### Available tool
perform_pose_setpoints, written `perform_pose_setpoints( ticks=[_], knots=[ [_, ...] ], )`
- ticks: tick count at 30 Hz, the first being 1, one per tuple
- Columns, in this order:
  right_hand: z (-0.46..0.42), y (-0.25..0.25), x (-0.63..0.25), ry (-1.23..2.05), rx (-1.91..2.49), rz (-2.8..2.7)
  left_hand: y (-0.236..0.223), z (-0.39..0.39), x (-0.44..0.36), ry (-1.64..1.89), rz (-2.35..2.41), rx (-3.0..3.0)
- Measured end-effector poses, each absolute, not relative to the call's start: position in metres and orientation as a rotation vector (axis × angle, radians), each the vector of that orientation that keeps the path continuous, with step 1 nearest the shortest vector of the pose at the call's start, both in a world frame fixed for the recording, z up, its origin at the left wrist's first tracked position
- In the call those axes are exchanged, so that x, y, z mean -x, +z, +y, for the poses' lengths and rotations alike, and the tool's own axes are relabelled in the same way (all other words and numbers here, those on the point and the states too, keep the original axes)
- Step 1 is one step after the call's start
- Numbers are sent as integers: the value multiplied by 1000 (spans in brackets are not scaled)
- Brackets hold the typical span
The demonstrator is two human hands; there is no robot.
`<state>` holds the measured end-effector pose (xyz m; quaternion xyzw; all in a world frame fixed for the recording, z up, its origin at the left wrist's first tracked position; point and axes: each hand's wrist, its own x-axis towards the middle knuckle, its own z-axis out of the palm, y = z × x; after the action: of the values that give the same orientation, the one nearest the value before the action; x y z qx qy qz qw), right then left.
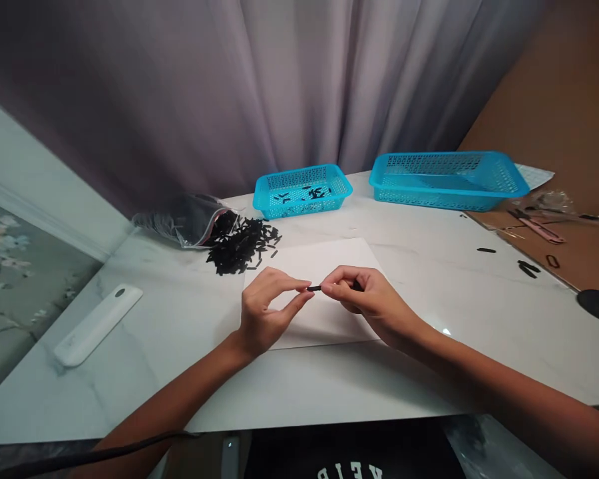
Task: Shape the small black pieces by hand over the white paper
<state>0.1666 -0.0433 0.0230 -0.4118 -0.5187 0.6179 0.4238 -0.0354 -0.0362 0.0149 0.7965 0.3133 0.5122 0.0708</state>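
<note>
My left hand (267,309) and my right hand (362,299) meet above a white sheet (324,266) on the marble table. Both pinch a small black piece (314,289) between fingertips, one hand at each end. The right hand's other fingers are curled and something dark shows inside them. A pile of the same small black pieces (242,245) lies just behind the sheet, spilling from an open clear zip bag (187,219). A small blue basket (302,189) behind the pile holds several black pieces.
A larger blue basket (446,178) stands at the back right. A white flat remote-like object (97,324) lies at the left. Brown board (569,246) at the right carries loose black bits, a pink tool and dark oval pieces. Grey curtain hangs behind the table.
</note>
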Motion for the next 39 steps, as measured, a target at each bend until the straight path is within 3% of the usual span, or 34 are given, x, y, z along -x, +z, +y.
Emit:
perform_pose_setpoints(
  ticks=[20, 39],
  knots=[
    [-44, 21, -170, 2159, 825, -1045, 19, -50, 38, 1512, 846, -2353],
    [-47, 27, -168, 2149, 845, -1023, 18, -52, 37, 1527, 830, -2289]
  ],
)
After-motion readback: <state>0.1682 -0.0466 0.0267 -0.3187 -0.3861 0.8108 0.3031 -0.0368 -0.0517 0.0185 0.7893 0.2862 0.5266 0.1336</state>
